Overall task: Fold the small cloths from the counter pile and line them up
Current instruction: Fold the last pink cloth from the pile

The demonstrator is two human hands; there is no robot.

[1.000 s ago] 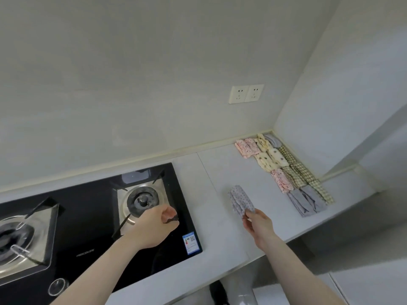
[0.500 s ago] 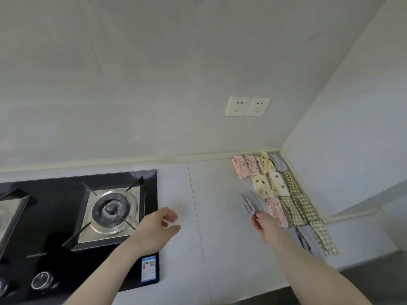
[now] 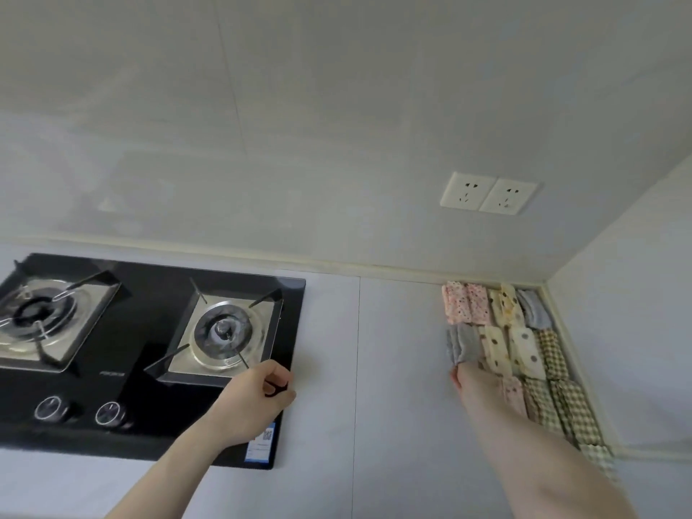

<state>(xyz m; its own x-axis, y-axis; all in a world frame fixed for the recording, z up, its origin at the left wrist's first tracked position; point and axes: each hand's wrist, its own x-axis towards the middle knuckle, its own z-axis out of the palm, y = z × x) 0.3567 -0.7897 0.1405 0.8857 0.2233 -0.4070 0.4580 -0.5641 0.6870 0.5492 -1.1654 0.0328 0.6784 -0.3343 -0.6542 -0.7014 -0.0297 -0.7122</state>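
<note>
My right hand (image 3: 472, 382) reached across the counter (image 3: 393, 368) and met the near edge of the folded grey cloth (image 3: 463, 343); whether my fingers pinched it or merely pressed it flat, I could not tell. That cloth lay at the left of the rows of folded cloths (image 3: 524, 342) in the corner, just below the pink one (image 3: 465, 303). My left hand (image 3: 258, 398) hung over the hob's (image 3: 149, 354) right edge, fingers loosely curled, holding nothing.

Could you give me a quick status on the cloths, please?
Right hand placing grey cloth below pink cloth. Left hand idle above hob. Nothing blocking.
</note>
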